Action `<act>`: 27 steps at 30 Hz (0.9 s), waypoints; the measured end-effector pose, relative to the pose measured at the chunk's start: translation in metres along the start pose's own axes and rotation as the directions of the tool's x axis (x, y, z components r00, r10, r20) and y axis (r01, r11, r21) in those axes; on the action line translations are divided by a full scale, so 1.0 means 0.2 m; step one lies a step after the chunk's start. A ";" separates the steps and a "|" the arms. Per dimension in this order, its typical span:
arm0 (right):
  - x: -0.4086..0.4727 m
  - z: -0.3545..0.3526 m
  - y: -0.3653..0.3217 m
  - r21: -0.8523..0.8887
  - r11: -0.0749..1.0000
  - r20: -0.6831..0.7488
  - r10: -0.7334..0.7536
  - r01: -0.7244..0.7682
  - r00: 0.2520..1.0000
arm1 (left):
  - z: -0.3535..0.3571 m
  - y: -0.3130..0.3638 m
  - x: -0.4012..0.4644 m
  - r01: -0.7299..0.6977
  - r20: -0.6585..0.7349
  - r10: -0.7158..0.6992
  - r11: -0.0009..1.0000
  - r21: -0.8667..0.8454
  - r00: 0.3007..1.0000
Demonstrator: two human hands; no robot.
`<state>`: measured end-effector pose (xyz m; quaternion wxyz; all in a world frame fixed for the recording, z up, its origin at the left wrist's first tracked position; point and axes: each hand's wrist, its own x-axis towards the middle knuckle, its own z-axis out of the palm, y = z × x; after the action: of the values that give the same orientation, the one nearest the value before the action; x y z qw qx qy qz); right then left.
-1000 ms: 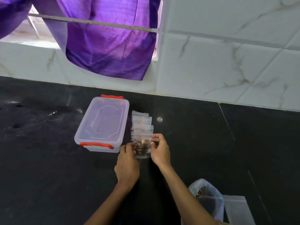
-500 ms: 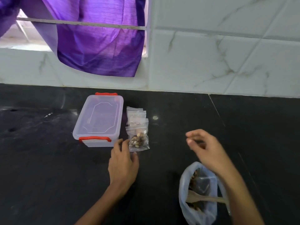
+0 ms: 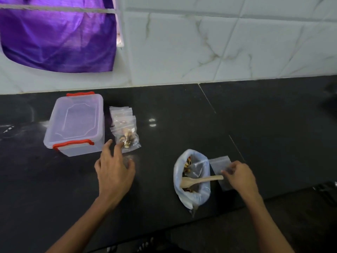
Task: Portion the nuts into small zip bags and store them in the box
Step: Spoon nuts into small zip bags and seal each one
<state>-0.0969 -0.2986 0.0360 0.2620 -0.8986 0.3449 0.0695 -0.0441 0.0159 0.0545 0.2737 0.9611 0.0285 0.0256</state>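
Observation:
A clear plastic box [image 3: 75, 123] with red latches stands lidded on the black counter. Just right of it lies a short row of small zip bags; the nearest filled zip bag [image 3: 126, 138] holds nuts. My left hand [image 3: 114, 170] hovers with loose fingers just in front of that bag, one fingertip at its edge. A large open bag of nuts [image 3: 193, 179] with a wooden spoon [image 3: 200, 180] in it sits to the right. My right hand [image 3: 240, 177] pinches an empty zip bag [image 3: 219, 166] lying flat beside the large bag.
A white marble-tiled wall [image 3: 218, 42] backs the counter. A purple cloth [image 3: 58, 37] hangs over a rail at the upper left. A dark object [image 3: 330, 99] sits at the far right edge. The counter's front edge runs near my forearms.
My right hand left the filled bag, swung right and came down on the empty zip bag. My left hand let the filled bag lie and drew back slightly. The view shifted right.

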 end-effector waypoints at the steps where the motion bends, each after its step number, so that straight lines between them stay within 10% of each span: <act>1: -0.01 0.02 0.02 -0.006 1.000 -0.019 -0.013 0.013 1.000 | 0.00 0.00 -0.01 -0.001 0.001 0.001 1.000 0.004 1.000; 9: -0.02 0.07 0.09 0.163 0.981 -0.197 -0.071 0.104 0.978 | 0.01 0.00 -0.12 -0.002 0.057 0.002 1.000 -0.002 0.998; 17: -0.33 -0.08 -0.31 0.598 0.678 -0.266 -0.336 0.428 0.903 | -0.09 0.04 -0.19 -0.028 0.006 0.030 0.979 -0.202 1.000; 23: -0.58 0.19 -0.58 0.471 0.665 -0.184 -0.569 0.580 0.801 | -0.17 0.17 -0.28 0.138 0.251 0.065 0.690 -0.710 0.966; 27: -0.65 0.28 -0.63 0.387 0.662 -0.058 -0.677 0.642 0.734 | -0.15 0.10 -0.25 0.179 0.177 -0.060 0.574 -0.799 0.982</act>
<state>-0.1089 -0.1161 0.0817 0.4542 -0.8890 -0.0097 -0.0578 -0.0960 0.0119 0.0885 0.6844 0.7252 0.0605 -0.0454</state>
